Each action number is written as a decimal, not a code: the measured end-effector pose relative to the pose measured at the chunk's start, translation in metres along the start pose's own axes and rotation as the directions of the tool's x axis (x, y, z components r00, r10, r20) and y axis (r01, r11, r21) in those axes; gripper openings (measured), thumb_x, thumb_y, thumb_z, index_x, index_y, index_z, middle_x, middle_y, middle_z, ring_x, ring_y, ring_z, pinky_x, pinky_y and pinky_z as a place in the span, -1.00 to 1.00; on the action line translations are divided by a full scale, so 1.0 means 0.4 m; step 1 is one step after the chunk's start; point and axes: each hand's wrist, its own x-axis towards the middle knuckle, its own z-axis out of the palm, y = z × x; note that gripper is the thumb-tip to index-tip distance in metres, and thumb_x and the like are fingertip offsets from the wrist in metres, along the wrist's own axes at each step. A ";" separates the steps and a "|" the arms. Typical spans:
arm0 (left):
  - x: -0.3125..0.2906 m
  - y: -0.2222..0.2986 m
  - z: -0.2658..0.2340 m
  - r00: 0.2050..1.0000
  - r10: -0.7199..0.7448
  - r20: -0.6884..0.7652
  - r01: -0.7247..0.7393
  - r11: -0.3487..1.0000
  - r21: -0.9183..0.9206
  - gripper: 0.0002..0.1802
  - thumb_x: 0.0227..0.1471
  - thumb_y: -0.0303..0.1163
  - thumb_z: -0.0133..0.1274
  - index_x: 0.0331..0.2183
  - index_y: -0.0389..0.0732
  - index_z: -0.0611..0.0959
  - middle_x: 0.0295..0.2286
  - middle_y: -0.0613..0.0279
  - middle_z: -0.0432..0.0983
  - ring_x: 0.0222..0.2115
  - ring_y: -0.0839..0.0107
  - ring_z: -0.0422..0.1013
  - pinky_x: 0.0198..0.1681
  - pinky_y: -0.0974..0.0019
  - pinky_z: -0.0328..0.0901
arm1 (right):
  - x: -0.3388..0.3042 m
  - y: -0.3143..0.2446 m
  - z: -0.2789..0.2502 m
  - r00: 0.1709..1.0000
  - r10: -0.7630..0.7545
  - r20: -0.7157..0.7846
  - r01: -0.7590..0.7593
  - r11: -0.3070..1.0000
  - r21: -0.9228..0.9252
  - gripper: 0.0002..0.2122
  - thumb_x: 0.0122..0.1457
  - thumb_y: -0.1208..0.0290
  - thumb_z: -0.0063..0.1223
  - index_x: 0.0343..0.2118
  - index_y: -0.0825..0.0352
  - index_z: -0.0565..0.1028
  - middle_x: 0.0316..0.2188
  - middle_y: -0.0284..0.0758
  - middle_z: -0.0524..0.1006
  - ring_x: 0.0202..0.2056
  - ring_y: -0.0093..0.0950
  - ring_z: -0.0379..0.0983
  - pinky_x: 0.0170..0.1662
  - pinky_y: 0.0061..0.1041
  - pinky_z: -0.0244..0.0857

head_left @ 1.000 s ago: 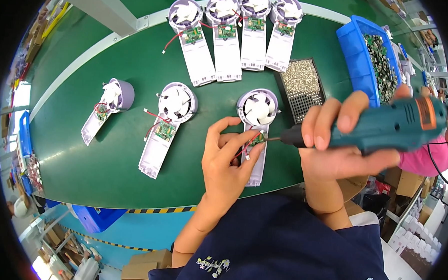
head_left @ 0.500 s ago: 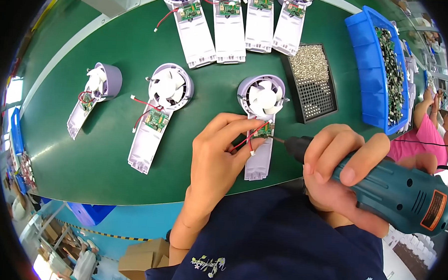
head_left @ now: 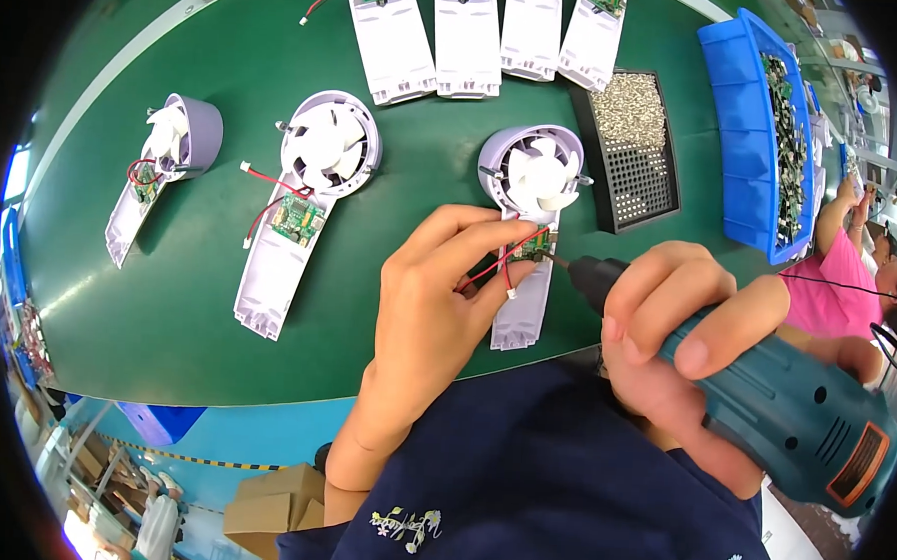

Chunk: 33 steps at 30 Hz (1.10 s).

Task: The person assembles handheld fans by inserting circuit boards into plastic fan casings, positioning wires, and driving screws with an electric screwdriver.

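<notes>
A white fan housing lies in front of me, its fan blades at the far end. Over its small green circuit board, my left hand is closed, thumb and forefinger at the board's left edge. Red and black wires with a white plug run past these fingertips, which partly cover the board. In my right hand is a dark teal electric screwdriver, fingers wrapped round its body. Its thin bit points left, its tip at the board's right side; exact contact is too small to tell.
Two similar fan housings lie to the left, and several more stand in a row at the back. A black screw tray sits right of the fan. Beyond it is a blue bin of circuit boards. A person in pink sits at right.
The view has shifted, so the table's things sit higher in it. The screwdriver's rear end has dropped slightly, its bit staying by the board. My left hand keeps its place at the board.
</notes>
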 end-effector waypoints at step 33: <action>-0.017 0.017 -0.013 0.997 -0.075 0.004 0.075 0.997 -0.031 -0.71 0.02 -0.62 0.21 -0.15 -0.25 0.70 -0.23 0.18 0.61 -0.52 0.65 0.41 -0.56 0.55 0.24 | -0.041 -0.082 -0.214 0.609 0.373 -0.700 -0.754 0.546 -0.366 -0.60 0.32 0.28 0.03 0.09 0.42 0.30 -0.37 -0.35 0.42 -0.56 -0.62 0.33 -0.54 -0.62 0.24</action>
